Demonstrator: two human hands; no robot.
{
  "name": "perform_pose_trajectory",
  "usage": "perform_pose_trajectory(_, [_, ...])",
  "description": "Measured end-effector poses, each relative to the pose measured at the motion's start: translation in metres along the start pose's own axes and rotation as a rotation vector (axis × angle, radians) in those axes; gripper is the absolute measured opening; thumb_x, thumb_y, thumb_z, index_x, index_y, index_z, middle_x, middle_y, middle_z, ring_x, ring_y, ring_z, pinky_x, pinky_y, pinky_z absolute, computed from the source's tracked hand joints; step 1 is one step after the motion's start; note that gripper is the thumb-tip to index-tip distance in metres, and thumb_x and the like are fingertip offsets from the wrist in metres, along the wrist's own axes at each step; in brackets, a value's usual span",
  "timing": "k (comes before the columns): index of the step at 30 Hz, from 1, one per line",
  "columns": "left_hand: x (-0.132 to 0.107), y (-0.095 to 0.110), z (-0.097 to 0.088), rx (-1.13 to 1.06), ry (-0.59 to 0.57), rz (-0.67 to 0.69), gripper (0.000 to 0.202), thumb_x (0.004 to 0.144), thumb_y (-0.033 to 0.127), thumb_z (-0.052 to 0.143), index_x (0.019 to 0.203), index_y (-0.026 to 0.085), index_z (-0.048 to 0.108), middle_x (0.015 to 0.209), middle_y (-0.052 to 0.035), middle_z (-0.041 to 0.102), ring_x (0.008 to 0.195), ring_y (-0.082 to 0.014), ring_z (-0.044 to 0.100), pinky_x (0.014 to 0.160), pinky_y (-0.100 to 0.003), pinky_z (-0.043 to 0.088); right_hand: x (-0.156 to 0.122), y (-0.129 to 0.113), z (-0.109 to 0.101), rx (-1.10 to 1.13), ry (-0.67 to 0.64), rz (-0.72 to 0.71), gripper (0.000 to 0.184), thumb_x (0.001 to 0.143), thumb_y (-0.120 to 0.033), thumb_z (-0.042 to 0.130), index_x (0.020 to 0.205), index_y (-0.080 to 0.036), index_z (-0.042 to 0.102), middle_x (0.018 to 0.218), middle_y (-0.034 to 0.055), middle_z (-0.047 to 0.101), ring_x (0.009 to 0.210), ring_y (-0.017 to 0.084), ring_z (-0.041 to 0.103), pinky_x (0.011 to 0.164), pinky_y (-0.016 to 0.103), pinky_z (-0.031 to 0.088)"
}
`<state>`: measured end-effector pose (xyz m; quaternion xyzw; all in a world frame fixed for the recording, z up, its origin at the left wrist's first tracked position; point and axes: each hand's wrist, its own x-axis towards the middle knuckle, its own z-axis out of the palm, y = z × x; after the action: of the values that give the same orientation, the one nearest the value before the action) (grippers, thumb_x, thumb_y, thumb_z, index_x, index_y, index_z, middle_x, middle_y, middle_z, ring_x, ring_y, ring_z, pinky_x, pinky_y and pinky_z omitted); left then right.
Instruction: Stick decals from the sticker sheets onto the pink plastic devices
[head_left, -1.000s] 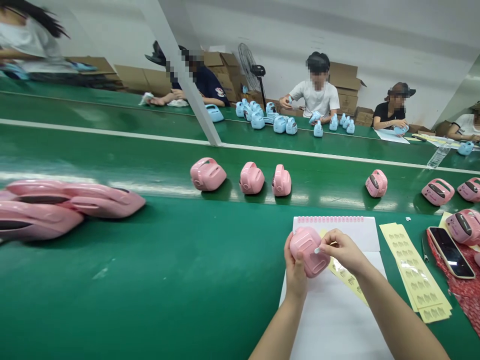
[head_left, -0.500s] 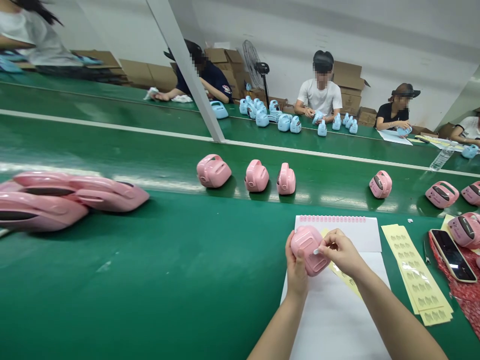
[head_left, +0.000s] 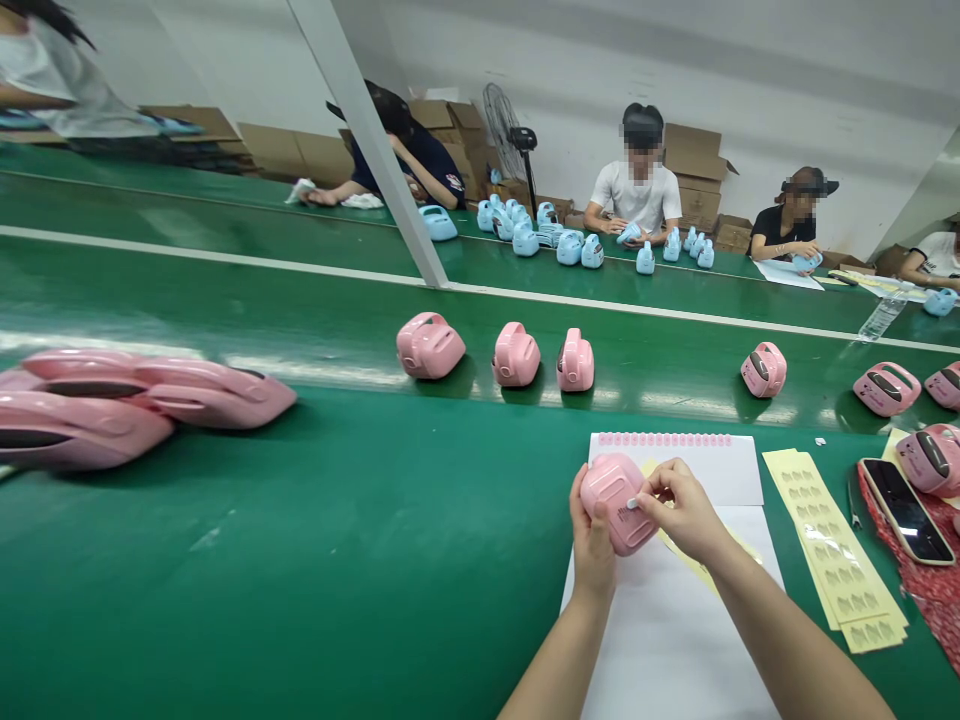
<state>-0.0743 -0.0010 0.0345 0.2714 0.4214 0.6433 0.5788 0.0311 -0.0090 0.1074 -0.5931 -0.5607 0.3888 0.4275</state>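
My left hand grips a pink plastic toy housing from below and behind, holding it over a white sheet. My right hand is pinched on a small pale sticker pressed against the housing's right side. A yellow sticker backing strip lies under my right hand. A white card with a row of pink stickers lies just beyond the housing.
Three pink housings stand on the green belt ahead, more at right and blurred ones at far left. Yellow sticker sheets, a phone and red cloth lie at right. Several people work with blue housings across the belt.
Barely anything differs. My hands stay on the pink housing with the sticker at its side; the view has shifted slightly.
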Motion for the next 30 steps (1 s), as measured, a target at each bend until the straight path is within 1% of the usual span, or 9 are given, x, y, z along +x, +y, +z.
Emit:
perform_pose_trajectory(3, [-0.002,0.001,0.001,-0.003,-0.008,-0.015,0.076,0.059,0.065,0.06,0.121,0.026,0.042,0.115,-0.0082,0.052,0.094,-0.0249,0.056,0.074,-0.034,0.047,-0.002,0.004,0.003,-0.078,0.053,-0.112,0.008,0.069,-0.017,0.056,0.063,-0.019,0.051,0.076,0.0013,0.042,0.07,0.015,0.048,0.064,0.031,0.046])
perform_pose_trajectory(8, [-0.003,0.001,0.001,0.01,0.008,-0.018,0.074,0.061,0.064,0.06,0.122,0.026,0.04,0.115,-0.0083,0.053,0.093,-0.0238,0.056,0.071,-0.032,0.048,-0.016,0.009,0.012,-0.317,0.201,-0.439,0.011,0.077,-0.018,0.047,0.07,-0.02,0.055,0.082,0.0073,0.047,0.078,0.02,0.049,0.07,0.036,0.046])
perform_pose_trajectory(12, [-0.002,0.001,0.0,-0.017,0.013,-0.005,0.072,0.064,0.062,0.059,0.123,0.027,0.041,0.117,-0.0082,0.054,0.095,-0.0242,0.057,0.073,-0.033,0.047,-0.026,0.013,0.009,-0.338,0.193,-0.557,0.011,0.078,-0.023,0.05,0.072,-0.023,0.06,0.079,0.0072,0.051,0.076,0.021,0.05,0.07,0.038,0.044])
perform_pose_trajectory(14, [0.0,0.004,0.001,-0.084,0.053,-0.018,0.068,0.064,0.064,0.057,0.12,0.026,0.046,0.114,-0.0073,0.057,0.097,-0.0249,0.057,0.075,-0.034,0.047,-0.02,0.018,0.0,-0.254,0.263,-0.479,0.009,0.077,-0.026,0.053,0.074,-0.023,0.06,0.081,0.0069,0.051,0.079,0.021,0.051,0.074,0.039,0.044])
perform_pose_trajectory(16, [0.005,0.009,0.002,-0.192,0.082,-0.067,0.063,0.065,0.065,0.054,0.112,0.024,0.054,0.106,-0.0064,0.062,0.098,-0.0264,0.057,0.076,-0.036,0.048,-0.006,0.027,-0.012,-0.211,0.301,-0.297,0.009,0.076,-0.029,0.054,0.074,-0.022,0.06,0.082,0.0062,0.051,0.082,0.021,0.051,0.076,0.038,0.044])
perform_pose_trajectory(20, [0.017,0.018,-0.005,-0.433,-0.001,-0.236,0.053,0.068,0.064,0.052,0.104,0.026,0.061,0.101,-0.0056,0.066,0.099,-0.0277,0.057,0.074,-0.039,0.049,0.021,0.052,-0.021,-0.338,0.117,0.046,0.007,0.068,-0.021,0.059,0.061,-0.019,0.06,0.077,0.0039,0.052,0.077,0.019,0.052,0.07,0.033,0.044])
perform_pose_trajectory(26, [0.032,0.01,-0.026,-0.58,-0.155,-0.297,0.051,0.072,0.052,0.055,0.12,0.034,0.05,0.109,-0.0037,0.065,0.105,-0.0273,0.055,0.074,-0.038,0.049,0.025,0.069,0.005,-0.471,0.105,0.045,0.014,0.059,-0.008,0.063,0.051,-0.018,0.057,0.071,0.0035,0.051,0.077,0.02,0.052,0.07,0.032,0.042])
perform_pose_trajectory(28, [0.033,0.006,-0.03,-0.611,-0.242,-0.325,0.057,0.073,0.056,0.052,0.124,0.032,0.046,0.113,-0.0052,0.063,0.109,-0.029,0.053,0.075,-0.038,0.05,0.028,0.07,0.002,-0.512,0.137,0.027,0.012,0.058,-0.009,0.065,0.057,-0.019,0.059,0.073,0.0031,0.051,0.077,0.02,0.052,0.071,0.032,0.042])
perform_pose_trajectory(30, [0.034,0.005,-0.031,-0.652,-0.344,-0.373,0.066,0.072,0.06,0.051,0.128,0.026,0.043,0.116,-0.0093,0.061,0.112,-0.0309,0.051,0.078,-0.038,0.049,0.035,0.072,-0.014,-0.543,0.2,0.016,0.011,0.064,-0.014,0.063,0.073,-0.02,0.061,0.08,0.0037,0.052,0.079,0.02,0.052,0.072,0.032,0.042])
